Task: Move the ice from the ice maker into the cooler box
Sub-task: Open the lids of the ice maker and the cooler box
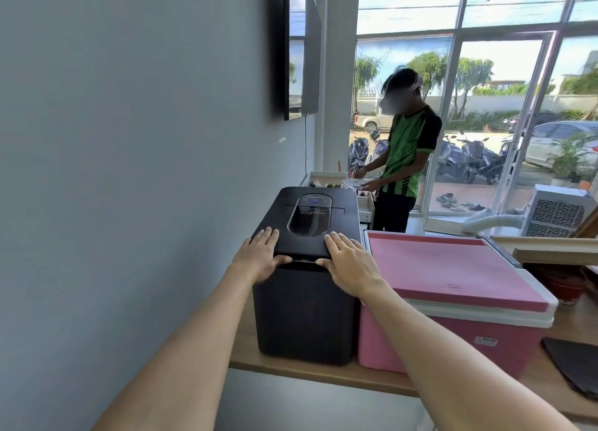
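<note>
Both hands (263, 255) flat on ice maker (307, 268) lid.

Black ice maker (307, 301) beside closed pink cooler box (453, 333)

A street-front shop or small café. Glass storefront windows (504, 106) at 1 o'clock face parked motorbikes (469, 162). A wall screen (299, 48) hangs at 12 o'clock above the wooden counter (323, 370)

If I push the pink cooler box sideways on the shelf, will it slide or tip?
The pink cooler box is wide and low, so it would probably slide, not tip. Its lid is shut, so its load and weight cannot be judged. The black ice maker stands right against it, so pushing left would likely shove that too.
</note>
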Action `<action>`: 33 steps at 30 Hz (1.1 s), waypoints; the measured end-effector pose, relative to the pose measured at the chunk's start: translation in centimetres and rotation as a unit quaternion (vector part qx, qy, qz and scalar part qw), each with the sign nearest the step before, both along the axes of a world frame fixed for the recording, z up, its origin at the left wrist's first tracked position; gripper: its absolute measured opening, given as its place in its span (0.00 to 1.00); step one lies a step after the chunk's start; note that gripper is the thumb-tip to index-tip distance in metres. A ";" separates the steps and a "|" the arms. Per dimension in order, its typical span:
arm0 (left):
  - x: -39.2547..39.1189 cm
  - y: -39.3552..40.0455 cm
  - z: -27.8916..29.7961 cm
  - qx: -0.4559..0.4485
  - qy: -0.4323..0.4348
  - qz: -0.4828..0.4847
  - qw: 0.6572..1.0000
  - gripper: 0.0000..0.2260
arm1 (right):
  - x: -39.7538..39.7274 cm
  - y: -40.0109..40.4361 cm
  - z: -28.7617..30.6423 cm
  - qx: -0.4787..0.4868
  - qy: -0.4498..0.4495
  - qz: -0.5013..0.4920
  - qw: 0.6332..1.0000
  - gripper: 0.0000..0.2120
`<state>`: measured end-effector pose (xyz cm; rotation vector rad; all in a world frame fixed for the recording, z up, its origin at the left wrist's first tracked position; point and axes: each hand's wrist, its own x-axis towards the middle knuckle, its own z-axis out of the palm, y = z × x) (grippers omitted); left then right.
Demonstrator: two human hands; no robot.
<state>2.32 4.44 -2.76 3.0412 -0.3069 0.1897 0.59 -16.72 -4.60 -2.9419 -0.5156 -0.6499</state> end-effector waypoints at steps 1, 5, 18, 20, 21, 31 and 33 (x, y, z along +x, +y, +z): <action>0.1 0.2 0.2 -0.001 -0.009 -0.007 1.000 0.34 | 0.1 0.1 0.1 -0.001 -0.021 0.003 1.000 0.29; 0.8 0.8 2.2 -0.003 -0.055 -0.034 0.998 0.33 | 0.6 0.1 2.0 -0.004 -0.089 0.008 0.996 0.21; 5.5 -1.7 12.2 -0.034 -0.185 -0.037 0.981 0.22 | 4.5 -0.6 11.8 0.018 -0.196 -0.025 0.980 0.16; 6.8 -2.2 12.7 -0.038 -0.188 -0.023 0.981 0.22 | 5.7 -0.7 12.2 0.009 -0.195 -0.027 0.980 0.21; 7.9 -2.7 13.0 -0.046 -0.188 -0.014 0.981 0.23 | 6.8 -0.9 12.5 0.008 -0.193 -0.033 0.981 0.26; 15.6 -4.1 15.6 -0.088 -0.214 -0.012 0.973 0.25 | 14.8 -1.6 15.7 0.060 -0.185 -0.033 0.980 0.33; 17.5 -4.4 15.6 -0.086 -0.222 -0.015 0.971 0.26 | 16.8 -2.0 15.9 0.066 -0.186 -0.028 0.980 0.28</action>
